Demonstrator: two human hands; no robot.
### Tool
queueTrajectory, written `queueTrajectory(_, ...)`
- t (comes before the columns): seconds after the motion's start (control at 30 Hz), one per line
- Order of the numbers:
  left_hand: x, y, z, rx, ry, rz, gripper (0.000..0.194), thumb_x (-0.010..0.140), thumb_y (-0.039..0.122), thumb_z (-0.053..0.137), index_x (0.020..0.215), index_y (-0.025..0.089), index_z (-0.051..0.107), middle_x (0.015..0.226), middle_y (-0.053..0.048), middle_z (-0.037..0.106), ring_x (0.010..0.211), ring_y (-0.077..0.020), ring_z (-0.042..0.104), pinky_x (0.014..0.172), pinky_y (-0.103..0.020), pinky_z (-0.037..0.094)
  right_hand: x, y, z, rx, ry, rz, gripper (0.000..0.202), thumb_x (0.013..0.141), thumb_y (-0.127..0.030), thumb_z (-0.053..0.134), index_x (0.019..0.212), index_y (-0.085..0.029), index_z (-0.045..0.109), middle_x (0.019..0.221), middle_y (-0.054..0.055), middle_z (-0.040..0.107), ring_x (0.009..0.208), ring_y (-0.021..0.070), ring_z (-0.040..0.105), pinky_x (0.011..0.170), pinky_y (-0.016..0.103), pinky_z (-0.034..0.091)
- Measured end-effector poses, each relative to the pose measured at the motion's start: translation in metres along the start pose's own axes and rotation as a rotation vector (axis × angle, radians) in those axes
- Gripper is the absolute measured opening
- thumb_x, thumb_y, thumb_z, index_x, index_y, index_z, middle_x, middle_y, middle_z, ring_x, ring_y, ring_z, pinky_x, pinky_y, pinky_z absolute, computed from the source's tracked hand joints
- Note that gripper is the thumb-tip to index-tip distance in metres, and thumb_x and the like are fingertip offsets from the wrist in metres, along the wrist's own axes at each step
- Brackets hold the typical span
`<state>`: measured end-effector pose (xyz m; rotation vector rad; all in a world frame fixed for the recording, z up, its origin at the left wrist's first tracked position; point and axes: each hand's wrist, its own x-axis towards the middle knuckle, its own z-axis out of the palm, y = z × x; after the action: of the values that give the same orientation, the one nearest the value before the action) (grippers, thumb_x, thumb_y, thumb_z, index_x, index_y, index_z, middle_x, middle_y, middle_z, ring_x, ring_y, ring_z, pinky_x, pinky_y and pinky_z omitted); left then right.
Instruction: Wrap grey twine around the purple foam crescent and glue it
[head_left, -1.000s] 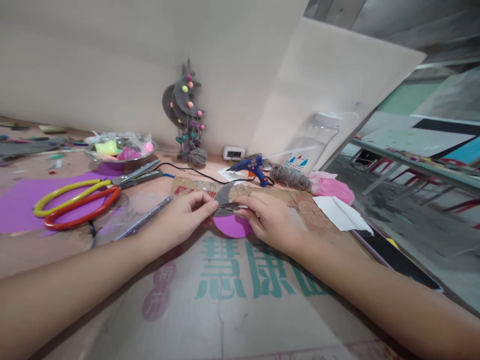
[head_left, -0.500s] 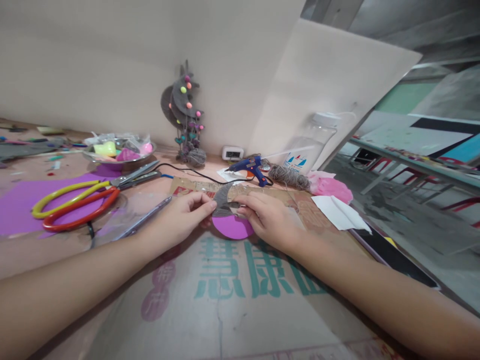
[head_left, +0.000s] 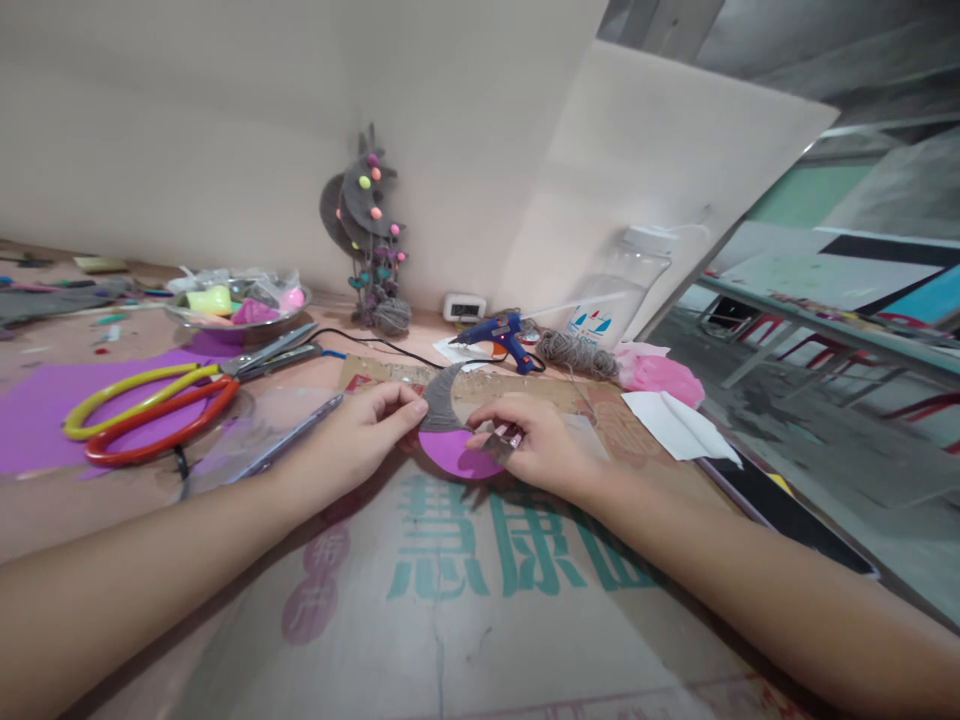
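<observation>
Two hands meet over a crescent (head_left: pixel 444 402).
Left grip (head_left: pixel 390 415) pinches its edge; right grip (head_left: pixel 493 438) pinches yarn-like strand, unclear.

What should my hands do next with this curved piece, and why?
I'd probably lay one more turn against the grey wrapping's lower edge. The curved piece is covered above but bare purple below; the left hand steadies it, and the right hand, holding a small item too unclear to name, is at the bare part.
</observation>
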<state>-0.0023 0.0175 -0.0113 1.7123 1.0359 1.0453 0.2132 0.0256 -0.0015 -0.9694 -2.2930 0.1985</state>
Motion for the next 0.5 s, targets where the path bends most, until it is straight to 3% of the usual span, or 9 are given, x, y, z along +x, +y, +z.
queueTrajectory(0.23,-0.0005,0.0009,0.0014,-0.082,-0.017,-0.022,0.034,0.086,0.044,0.041,0.07,0.019,0.056,0.067,0.001,0.056,0.06,-0.0126,0.049,0.056,-0.022,0.038,0.0012,0.0037,0.0027,0.054,-0.073,-0.094,0.019,0.085,-0.028,0.054,0.073,-0.017,0.064,0.066,0.003,0.064,0.064,0.0129,0.057,0.06,0.023,0.04)
queueTrajectory(0.5,-0.0009,0.0013,0.0011,0.143,-0.003,-0.089,0.02,0.077,0.038,0.056,0.071,0.019,0.059,0.066,0.003,0.059,0.059,-0.0124,0.05,0.055,-0.022,0.037,0.0019,0.0046,0.0029,0.093,-0.095,-0.052,0.017,0.084,-0.026,0.055,0.074,-0.017,0.063,0.068,0.003,0.063,0.066,0.013,0.056,0.062,0.023,0.041)
